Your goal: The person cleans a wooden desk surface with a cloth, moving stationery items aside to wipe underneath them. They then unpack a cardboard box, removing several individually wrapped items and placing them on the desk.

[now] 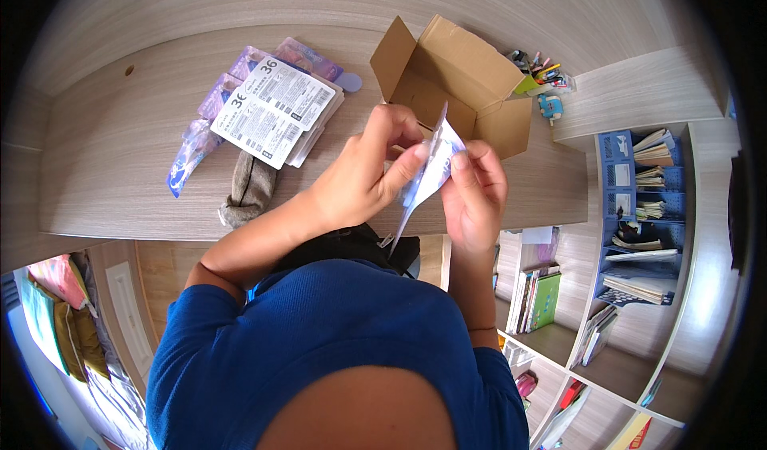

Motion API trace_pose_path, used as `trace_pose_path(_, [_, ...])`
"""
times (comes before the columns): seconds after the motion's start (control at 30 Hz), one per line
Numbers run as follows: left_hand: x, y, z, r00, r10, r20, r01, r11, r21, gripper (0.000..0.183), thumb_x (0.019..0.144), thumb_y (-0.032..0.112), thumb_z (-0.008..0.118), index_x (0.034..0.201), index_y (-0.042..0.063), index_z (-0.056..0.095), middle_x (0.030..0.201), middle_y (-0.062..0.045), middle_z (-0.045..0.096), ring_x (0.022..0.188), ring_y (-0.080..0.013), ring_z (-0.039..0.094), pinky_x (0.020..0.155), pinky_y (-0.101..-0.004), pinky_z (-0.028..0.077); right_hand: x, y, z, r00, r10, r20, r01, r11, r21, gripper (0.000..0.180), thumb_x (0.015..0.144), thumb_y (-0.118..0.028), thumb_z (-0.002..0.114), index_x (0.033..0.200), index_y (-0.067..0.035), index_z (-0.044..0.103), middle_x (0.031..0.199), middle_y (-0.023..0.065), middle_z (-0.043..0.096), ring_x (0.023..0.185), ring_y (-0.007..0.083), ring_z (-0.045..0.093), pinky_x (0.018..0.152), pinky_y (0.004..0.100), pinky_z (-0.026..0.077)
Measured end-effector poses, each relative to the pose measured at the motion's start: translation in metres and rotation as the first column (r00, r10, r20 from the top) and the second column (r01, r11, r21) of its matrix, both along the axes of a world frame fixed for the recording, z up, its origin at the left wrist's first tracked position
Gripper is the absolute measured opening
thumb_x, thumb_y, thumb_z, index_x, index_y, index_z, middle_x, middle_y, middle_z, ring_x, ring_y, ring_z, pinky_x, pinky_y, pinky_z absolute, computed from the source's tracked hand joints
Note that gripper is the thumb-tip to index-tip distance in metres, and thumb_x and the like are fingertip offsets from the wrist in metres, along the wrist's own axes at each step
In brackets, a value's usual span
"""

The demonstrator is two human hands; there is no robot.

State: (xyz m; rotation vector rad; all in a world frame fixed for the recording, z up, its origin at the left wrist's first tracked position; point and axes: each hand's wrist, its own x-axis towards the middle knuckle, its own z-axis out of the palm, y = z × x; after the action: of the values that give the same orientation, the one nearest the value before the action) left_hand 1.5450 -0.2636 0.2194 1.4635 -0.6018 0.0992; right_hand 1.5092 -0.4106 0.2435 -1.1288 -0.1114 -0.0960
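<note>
Between my hands, over the desk's front part, a thin card package [440,171] with a white and purple printed face is tilted nearly edge-on. My left hand [374,162] grips its left side between thumb and fingers. On the opposite edge, the thumb and fingertips of my right hand [478,189] pinch it. Just beyond the hands stands an open cardboard box [470,60], its flaps spread; part of its inside is hidden by my left hand and the package. To the left lies an overlapping pile of white printed cards [272,114], with purple picture packages [223,93] fanned out beneath.
A grey fabric pouch [254,186] lies below the cards, near the desk's front edge. Behind the box are a pen holder [530,81] and a blue toy [550,107]. At the right, shelves hold blue file holders [617,174] and books [544,300]. A black bag [335,243] is against my body.
</note>
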Motion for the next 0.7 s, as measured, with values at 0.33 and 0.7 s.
trace_pose_path(0.33, [0.003,0.003,0.001,0.988,0.075,-0.134,-0.06,0.992,0.112,0.026,0.09,0.02,0.051,0.098,-0.004,0.047,0.086,-0.021,0.055,0.073,-0.0297,0.061,0.064,-0.0353,0.05,0.0,0.01,0.001,0.992,0.073,0.102,0.026,0.673,-0.739,0.024,0.079,-0.013,0.066,0.092,-0.001,0.05,0.076,0.0051,0.054,0.064,0.0115,0.052,0.058,0.0246,0.042])
trace_pose_path(0.7, [0.005,-0.002,-0.015,0.987,0.148,0.064,-0.157,0.969,0.188,0.027,0.088,0.016,0.052,0.105,-0.003,0.046,0.091,-0.024,0.055,0.08,-0.0397,0.057,0.069,-0.0396,0.047,0.012,0.017,-0.002,0.986,-0.111,0.123,0.166,0.644,-0.747,0.017,0.086,-0.015,0.058,0.084,0.001,0.052,0.074,0.0083,0.058,0.061,0.0119,0.056,0.051,0.0246,0.042])
